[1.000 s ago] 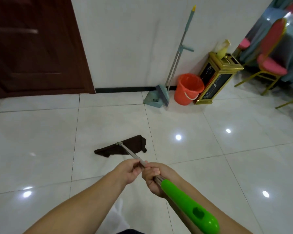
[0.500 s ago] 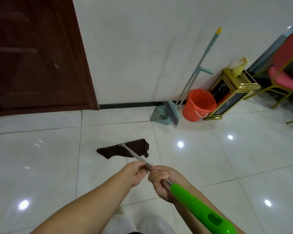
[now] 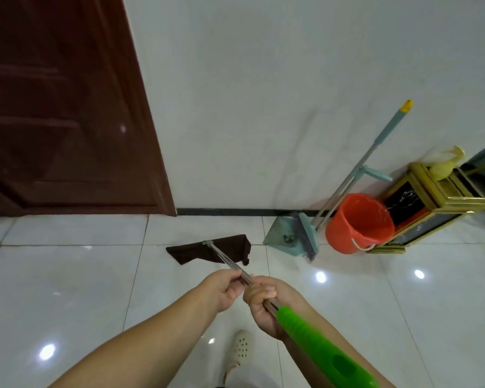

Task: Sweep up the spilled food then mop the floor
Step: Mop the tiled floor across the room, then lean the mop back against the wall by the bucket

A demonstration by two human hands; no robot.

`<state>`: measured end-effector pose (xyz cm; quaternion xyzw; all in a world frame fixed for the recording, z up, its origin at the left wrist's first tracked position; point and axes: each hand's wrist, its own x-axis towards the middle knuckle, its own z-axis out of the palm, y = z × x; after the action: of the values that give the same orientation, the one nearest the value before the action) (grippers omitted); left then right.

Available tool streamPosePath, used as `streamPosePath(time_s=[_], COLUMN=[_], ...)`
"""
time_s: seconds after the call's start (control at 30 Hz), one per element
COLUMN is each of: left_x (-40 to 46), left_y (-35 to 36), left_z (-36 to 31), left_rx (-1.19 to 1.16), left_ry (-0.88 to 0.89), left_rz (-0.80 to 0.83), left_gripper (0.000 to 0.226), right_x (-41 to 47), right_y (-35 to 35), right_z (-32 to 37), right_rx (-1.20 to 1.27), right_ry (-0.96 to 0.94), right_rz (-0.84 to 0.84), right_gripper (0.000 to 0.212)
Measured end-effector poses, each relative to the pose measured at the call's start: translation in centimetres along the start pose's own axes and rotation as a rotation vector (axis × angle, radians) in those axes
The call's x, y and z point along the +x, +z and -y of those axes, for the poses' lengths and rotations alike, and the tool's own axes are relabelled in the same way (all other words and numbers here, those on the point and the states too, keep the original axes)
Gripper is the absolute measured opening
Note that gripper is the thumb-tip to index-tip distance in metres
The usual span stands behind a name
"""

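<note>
Mopping now: I'm gripping the steel mop pole with green plastic handle (image 3: 266,299) with left hand (image 3: 223,287) and right hand (image 3: 263,302), brown cloth head (image 3: 207,249) at 12 o'clock. No spilled food is showing; teal broom and dustpan (image 3: 291,236) are leaning parked at 1 o'clock, so sweeping looks done and mopping is left.

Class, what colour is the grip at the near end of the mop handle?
Bright green grip; the head view, the only one, shows it clearly.

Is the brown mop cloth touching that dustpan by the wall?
Apart. The head view shows bare white tile between the mop cloth and the dustpan.
</note>
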<state>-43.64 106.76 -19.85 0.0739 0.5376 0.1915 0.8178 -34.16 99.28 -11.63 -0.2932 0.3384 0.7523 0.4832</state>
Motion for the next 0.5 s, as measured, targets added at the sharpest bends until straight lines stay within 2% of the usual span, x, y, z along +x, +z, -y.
streamPosePath(time_s=[0.2, 0.3, 0.37, 0.5], left_x=[3.7, 5.0, 5.3, 6.4], left_y=[6.2, 7.8, 8.6, 9.3], left_z=[-4.6, -6.5, -7.8, -10.5], left_rx=[-0.066, -0.051, -0.054, -0.082], left_ry=[0.065, 0.096, 0.094, 0.095], left_rz=[-0.005, -0.015, -0.021, -0.005], left_gripper=[0.025, 0.021, 0.020, 0.018], right_x=[0.8, 1.2, 1.5, 3.3], right_y=[5.5, 8.0, 9.5, 11.8], right_z=[8.1, 10.5, 11.6, 13.6], right_rx=[-0.023, -0.054, -0.060, 0.062], right_ry=[0.080, 0.121, 0.145, 0.064], right_rz=[-0.019, -0.034, -0.020, -0.019], right_gripper=[0.009, 0.021, 0.014, 0.011])
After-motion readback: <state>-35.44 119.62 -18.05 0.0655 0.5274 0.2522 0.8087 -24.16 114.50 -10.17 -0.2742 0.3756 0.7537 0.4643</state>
